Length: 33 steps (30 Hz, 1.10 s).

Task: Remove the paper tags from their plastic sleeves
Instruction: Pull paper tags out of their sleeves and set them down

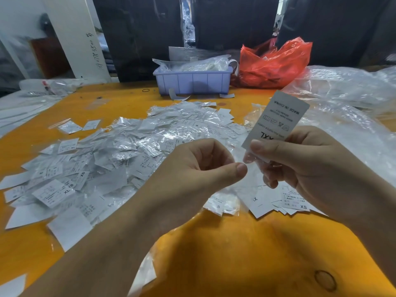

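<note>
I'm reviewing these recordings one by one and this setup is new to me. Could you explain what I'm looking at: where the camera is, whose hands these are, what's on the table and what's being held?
There is no machine here. One wide-angle camera sits on a person's head, looking forward and down, so both bare hands enter from the bottom.

The right hand pinches a white paper tag printed XXL and MADE IN CHINA, standing mostly out of its clear plastic sleeve. The left hand pinches that sleeve's edge.

On the orange table lies a big heap of sleeved white tags, and near the right hand a small stack of bare paper tags. At the back stand a lilac plastic bin, a red plastic bag and crumpled clear plastic sheeting.
</note>
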Each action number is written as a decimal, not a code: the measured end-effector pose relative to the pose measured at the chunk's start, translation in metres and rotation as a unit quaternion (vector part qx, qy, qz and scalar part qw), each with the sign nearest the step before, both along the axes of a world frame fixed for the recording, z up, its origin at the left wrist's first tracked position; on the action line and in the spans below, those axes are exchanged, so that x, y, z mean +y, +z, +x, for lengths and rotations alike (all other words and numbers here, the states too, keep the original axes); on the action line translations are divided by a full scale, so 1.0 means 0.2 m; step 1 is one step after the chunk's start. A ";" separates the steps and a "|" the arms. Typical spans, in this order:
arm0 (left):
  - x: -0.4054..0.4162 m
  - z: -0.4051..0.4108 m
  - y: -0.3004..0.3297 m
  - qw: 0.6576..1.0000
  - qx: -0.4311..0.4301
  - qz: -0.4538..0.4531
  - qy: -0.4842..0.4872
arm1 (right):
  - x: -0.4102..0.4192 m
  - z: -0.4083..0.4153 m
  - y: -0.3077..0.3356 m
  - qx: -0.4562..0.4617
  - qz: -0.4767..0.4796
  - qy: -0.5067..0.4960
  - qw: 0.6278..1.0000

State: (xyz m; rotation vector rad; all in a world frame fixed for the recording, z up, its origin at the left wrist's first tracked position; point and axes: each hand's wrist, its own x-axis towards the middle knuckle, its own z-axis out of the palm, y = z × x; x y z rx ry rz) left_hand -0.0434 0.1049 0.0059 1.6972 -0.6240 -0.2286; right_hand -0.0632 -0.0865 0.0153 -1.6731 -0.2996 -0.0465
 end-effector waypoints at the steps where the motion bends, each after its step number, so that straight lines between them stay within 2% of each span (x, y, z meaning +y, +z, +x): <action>1: 0.00 0.00 0.00 1.000 0.001 -0.003 -0.001 | 0.00 0.00 0.00 0.000 0.002 0.004 1.000; 10: -0.01 0.00 -0.01 1.000 0.010 -0.019 -0.018 | 0.01 -0.01 0.01 -0.009 -0.008 0.043 0.999; 15: 0.00 0.01 -0.01 1.000 0.014 -0.016 -0.018 | 0.00 0.00 0.00 0.019 0.009 0.044 0.999; 18: 0.00 0.01 -0.02 1.000 0.018 -0.015 -0.015 | 0.01 0.00 0.01 0.045 0.043 0.059 0.996; 21: 0.00 0.01 -0.01 1.000 0.019 -0.017 -0.008 | 0.00 0.01 0.01 0.065 0.094 0.029 0.993; 24: 0.00 0.01 -0.01 1.000 0.020 -0.019 -0.005 | 0.00 0.00 0.00 0.041 0.061 0.002 0.997; 28: -0.01 0.01 -0.01 1.000 0.016 -0.024 -0.010 | 0.01 -0.01 -0.01 0.019 0.008 0.012 1.000; 33: 0.01 0.02 -0.01 0.999 0.021 -0.025 0.002 | -0.01 0.01 0.00 0.025 0.085 -0.018 0.996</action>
